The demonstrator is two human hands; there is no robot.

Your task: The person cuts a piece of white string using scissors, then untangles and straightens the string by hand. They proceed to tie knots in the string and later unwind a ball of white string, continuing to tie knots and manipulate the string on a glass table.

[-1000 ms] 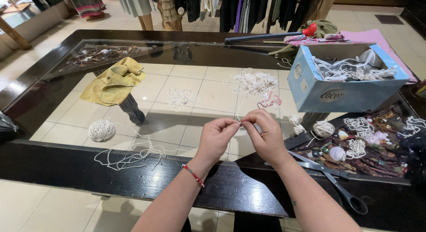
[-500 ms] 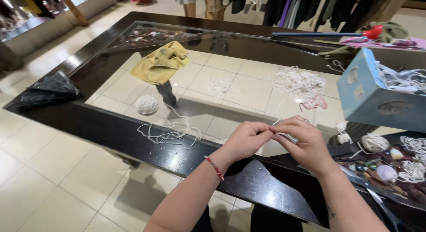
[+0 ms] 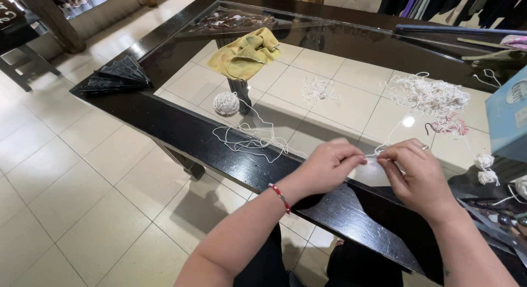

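My left hand (image 3: 328, 165) and my right hand (image 3: 418, 174) meet over the near edge of a dark-framed glass table (image 3: 164, 122). Both pinch a thin white string (image 3: 380, 152) between their fingertips. The strand runs up from the hands toward a tangled pile of white cord (image 3: 428, 94). A red bracelet (image 3: 280, 197) circles my left wrist. A small ball of white string (image 3: 226, 103) lies to the left, with loose loops of string (image 3: 247, 141) trailing from it across the glass.
A yellow cloth (image 3: 245, 54) lies at the far left of the glass. A black folded fan (image 3: 115, 76) rests on the table's left corner. A blue box (image 3: 508, 119) stands at the right edge, with small string balls (image 3: 485, 169) near it. Tiled floor lies to the left.
The view has swung left and closer, showing more floor and less of the right side. My hands still hold the string together at the table's near edge.
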